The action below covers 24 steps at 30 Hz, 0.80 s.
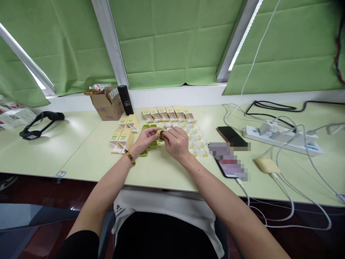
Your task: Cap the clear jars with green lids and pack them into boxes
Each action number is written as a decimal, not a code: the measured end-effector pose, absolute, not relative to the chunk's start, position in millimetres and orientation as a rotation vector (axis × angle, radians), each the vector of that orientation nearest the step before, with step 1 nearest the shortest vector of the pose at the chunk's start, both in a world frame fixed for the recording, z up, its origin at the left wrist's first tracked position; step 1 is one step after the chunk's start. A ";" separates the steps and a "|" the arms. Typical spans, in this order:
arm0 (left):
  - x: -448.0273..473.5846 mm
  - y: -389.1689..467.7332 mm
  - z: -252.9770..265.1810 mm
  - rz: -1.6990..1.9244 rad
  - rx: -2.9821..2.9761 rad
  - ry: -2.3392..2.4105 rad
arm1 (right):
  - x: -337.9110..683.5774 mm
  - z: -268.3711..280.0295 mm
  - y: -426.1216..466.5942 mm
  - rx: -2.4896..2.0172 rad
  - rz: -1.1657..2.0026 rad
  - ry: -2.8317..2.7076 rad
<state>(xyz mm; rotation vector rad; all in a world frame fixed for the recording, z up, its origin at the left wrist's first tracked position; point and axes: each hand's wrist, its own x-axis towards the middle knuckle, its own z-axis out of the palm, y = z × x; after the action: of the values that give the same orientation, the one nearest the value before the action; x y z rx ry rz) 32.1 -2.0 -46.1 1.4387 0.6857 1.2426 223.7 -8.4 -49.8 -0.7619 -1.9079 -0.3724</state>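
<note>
My left hand (147, 139) and my right hand (176, 143) meet over the middle of the table. Both sets of fingers are closed around a small green plastic case (160, 135), partly hidden by the fingertips. Under and beside my left hand are several more green pieces (144, 153). A few small pale pink pieces (168, 125) lie just beyond my right hand. To the right of that hand, clear plastic covers with yellow marks (198, 138) sit in rows.
Open cream cartons stand in a back row (168, 114) and in a left group (122, 138). Behind are a cardboard box (107, 106) and black cylinder (125, 100). Two phones (232, 137), a power strip (280, 139), cables and a cream charger (267, 165) occupy the right.
</note>
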 end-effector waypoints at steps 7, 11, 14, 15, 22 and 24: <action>31.9 0.2 -47.9 1.237 1.440 0.690 | 223.8 -52.2 -4.1 -0.730 -0.314 -1.926; 31.7 0.4 -48.2 1.311 1.422 0.734 | 226.9 -50.6 -2.0 -0.692 -0.280 -1.949; 31.2 0.5 -47.4 1.385 1.367 0.748 | 230.0 -50.1 -1.7 -0.647 -0.209 -1.973; 31.0 0.4 -46.8 1.421 1.350 0.754 | 230.7 -50.3 -1.9 -0.642 -0.181 -1.971; 34.1 -2.8 -43.0 1.600 1.414 0.845 | 226.2 -56.1 -3.1 -0.681 -0.085 -1.880; 37.0 -3.9 -44.1 1.600 1.454 0.867 | 224.1 -58.6 -2.0 -0.688 -0.090 -1.887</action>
<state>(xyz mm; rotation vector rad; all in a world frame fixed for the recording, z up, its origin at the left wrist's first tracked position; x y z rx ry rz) 37.0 -3.9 -44.1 1.4538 0.8666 1.6004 224.1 -2.0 -58.6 -0.6882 -1.8868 -0.0899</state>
